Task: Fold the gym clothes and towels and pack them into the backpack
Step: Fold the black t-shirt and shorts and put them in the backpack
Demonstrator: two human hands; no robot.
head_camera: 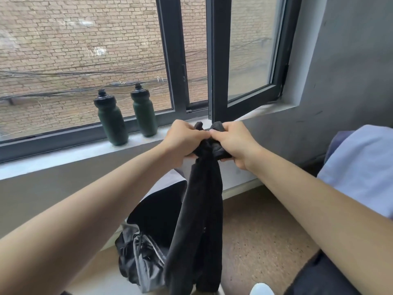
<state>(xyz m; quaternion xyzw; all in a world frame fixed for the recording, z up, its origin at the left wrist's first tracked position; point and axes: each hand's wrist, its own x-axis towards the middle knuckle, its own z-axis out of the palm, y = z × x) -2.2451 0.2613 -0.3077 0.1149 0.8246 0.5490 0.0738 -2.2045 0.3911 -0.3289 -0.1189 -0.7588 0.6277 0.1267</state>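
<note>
A black towel (198, 220) hangs in a long bunch in front of me, held up at window-sill height. My left hand (184, 139) grips its top from the left and my right hand (232, 143) grips it from the right, the two hands almost touching. Below, on the floor against the wall, the black and grey backpack (141, 258) lies partly behind the hanging towel. Black cloth (161, 211) lies just above the backpack.
Two dark green bottles (111, 122) (144, 112) stand on the window sill (63, 156) at the left. A pale blue cloth (361, 165) lies at the right edge. The brown floor (261, 231) shows between the wall and me.
</note>
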